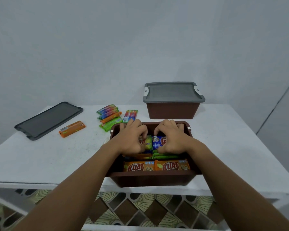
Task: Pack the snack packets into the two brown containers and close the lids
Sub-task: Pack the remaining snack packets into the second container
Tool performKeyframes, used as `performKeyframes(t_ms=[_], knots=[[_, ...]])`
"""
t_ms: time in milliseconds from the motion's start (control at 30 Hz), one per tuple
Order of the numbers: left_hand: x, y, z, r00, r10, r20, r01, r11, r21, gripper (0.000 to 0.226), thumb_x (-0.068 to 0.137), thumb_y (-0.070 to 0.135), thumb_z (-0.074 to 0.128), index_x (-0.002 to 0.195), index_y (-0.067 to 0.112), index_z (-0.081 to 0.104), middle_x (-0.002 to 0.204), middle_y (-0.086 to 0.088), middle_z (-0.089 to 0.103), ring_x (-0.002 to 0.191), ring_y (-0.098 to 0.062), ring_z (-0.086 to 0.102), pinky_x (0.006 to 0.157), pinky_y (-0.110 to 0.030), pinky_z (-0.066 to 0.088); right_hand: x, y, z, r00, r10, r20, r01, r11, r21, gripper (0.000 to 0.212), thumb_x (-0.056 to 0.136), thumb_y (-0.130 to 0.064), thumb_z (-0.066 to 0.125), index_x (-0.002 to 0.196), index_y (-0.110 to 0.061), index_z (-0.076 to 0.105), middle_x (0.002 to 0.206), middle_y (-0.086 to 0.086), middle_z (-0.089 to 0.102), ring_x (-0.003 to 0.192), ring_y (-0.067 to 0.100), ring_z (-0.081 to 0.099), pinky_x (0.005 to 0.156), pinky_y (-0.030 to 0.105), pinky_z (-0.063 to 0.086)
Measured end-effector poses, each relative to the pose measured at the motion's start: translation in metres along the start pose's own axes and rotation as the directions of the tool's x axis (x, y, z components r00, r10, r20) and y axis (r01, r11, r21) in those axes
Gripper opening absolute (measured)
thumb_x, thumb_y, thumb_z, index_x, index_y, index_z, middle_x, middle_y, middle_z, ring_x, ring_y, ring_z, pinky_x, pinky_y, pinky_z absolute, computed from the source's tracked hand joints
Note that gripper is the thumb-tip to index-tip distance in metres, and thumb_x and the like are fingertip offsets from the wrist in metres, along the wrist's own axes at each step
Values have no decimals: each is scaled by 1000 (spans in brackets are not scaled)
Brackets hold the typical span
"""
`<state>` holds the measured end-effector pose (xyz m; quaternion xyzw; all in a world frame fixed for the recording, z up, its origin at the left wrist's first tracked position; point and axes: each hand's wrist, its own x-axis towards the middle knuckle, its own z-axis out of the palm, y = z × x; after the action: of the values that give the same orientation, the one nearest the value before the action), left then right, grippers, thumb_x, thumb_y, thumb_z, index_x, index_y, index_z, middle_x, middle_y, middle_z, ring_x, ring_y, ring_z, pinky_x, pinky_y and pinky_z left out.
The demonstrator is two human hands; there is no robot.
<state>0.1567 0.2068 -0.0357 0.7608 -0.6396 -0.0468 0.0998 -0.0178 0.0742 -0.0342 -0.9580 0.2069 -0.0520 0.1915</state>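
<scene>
An open brown container (150, 179) stands at the table's near edge, filled with snack packets; two orange KUAT packets (156, 165) lie along its front. Inside it, my left hand (132, 139) grips a yellow-green packet (148, 142), and my right hand (171, 139) grips a blue packet (158, 142) beside it. A second brown container (172, 110) sits behind with its grey lid (173, 91) on. A loose grey lid (48, 120) lies flat at the far left. Several packets (109, 117) lie behind the open container, with one rainbow packet (130, 115) and one orange packet (72, 128) apart.
The white table (40, 155) ends just in front of the open container, which overhangs the edge slightly. Below it is a patterned floor (140, 209). A plain white wall rises behind the table.
</scene>
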Motion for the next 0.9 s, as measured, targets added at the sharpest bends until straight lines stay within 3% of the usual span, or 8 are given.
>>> performKeyframes(t_ms=[167,267,400,533,733,833,900], knots=[[1,3,1,988,-24,153,12,997,81,34,77,30,75,97,35,48,113,5,37,112,-17,31,99,-46,26,0,-2,5,998,15,68,-4,987,-161,47,78,-32,77,115,-38,49,131,-6,33,127,16,26,111,47,18],[3,2,2,986,-39,160,22,994,105,34,79,26,73,100,36,48,113,5,35,113,-16,30,97,-45,25,2,0,8,999,16,29,-11,984,-177,42,81,-24,74,113,-37,49,130,-5,35,127,18,28,112,48,18],[3,3,1,987,-24,157,15,998,59,35,78,27,74,99,35,48,112,6,36,112,-15,30,98,-45,24,2,1,8,999,19,38,-11,982,-191,45,79,-28,75,114,-38,48,129,-6,35,126,16,28,111,48,19],[1,2,1,996,0,84,3,1000,-29,31,79,32,74,97,33,48,109,5,39,109,-16,33,95,-44,26,4,2,8,999,13,47,-7,990,-140,49,76,-39,77,115,-40,47,124,-9,35,122,13,29,109,46,21],[1,-2,-1,999,40,-19,-42,988,-151,26,79,28,74,93,30,52,104,8,45,104,-15,39,90,-38,39,3,-1,7,1000,12,29,-11,999,-42,47,77,-40,77,114,-43,48,119,-14,37,118,9,31,107,43,25],[0,-3,0,993,53,-109,-77,970,-230,13,89,17,67,96,27,62,104,9,53,104,-10,45,92,-32,45,1,0,6,1000,12,24,-12,1000,-14,45,82,-39,73,120,-42,50,121,-15,40,118,7,32,108,43,26],[0,-2,-2,978,22,-206,-75,965,-252,16,95,15,62,105,25,71,108,8,65,102,-7,54,90,-26,47,1,0,4,1000,27,-12,-27,998,60,44,89,-36,69,129,-38,53,125,-15,47,120,6,39,110,41,31]])
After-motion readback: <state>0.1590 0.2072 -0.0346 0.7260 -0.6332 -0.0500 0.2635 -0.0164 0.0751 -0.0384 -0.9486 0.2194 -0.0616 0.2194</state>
